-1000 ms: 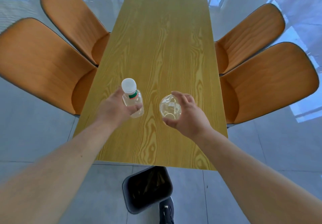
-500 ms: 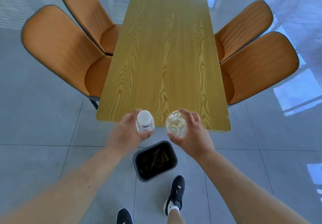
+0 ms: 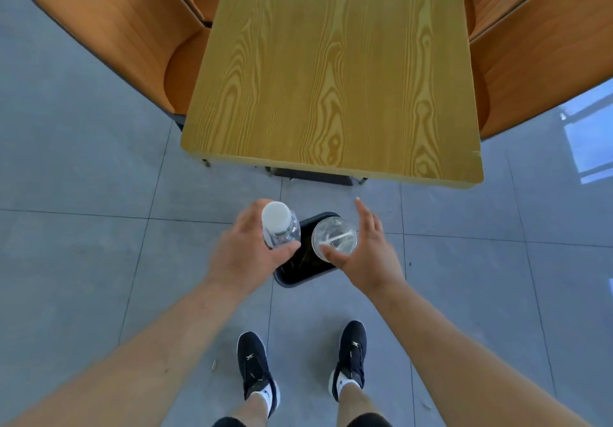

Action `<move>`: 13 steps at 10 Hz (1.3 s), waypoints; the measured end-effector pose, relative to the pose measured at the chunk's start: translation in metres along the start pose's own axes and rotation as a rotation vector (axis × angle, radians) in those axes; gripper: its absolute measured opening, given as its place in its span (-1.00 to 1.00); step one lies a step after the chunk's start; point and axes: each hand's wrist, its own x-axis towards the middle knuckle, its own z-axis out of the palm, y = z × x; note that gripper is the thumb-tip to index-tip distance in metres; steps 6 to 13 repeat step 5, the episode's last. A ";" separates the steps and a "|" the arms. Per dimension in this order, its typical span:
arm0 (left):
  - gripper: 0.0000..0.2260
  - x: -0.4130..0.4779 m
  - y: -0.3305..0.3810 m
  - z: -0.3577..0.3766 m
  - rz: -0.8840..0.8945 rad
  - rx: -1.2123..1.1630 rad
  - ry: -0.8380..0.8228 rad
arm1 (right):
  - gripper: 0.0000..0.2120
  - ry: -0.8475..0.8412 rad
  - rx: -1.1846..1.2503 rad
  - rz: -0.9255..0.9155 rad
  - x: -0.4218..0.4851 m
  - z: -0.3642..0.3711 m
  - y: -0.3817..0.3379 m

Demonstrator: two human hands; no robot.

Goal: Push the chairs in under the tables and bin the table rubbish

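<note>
Gripping a clear ribbed bottle [image 3: 280, 229] — left hand [image 3: 247, 255]; right hand [image 3: 366, 257] spread beside round cup [image 3: 334, 239].

The bin [image 3: 306, 269] is sitting on the floor, but the left hand [image 3: 247, 254], the bottle [image 3: 280, 227], the cup [image 3: 334, 239] and the right hand [image 3: 365, 254] are hiding most of it. The chairs at ten o'clock [image 3: 109, 28] and two o'clock [image 3: 544, 55] are running off the picture's edge. The table [image 3: 331, 71] is covering their seats. The table's far end is cut off at twelve o'clock.
</note>
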 end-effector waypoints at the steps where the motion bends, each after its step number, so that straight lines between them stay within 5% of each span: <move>1: -0.31 0.003 -0.009 0.022 -0.025 0.039 -0.044 | -0.02 -0.034 -0.015 -0.001 0.006 0.012 0.016; 5: -0.33 0.009 -0.010 0.045 -0.099 0.104 -0.099 | -0.24 -0.093 -0.060 0.001 0.005 -0.002 0.038; 13: -0.33 0.009 -0.010 0.045 -0.099 0.104 -0.099 | -0.24 -0.093 -0.060 0.001 0.005 -0.002 0.038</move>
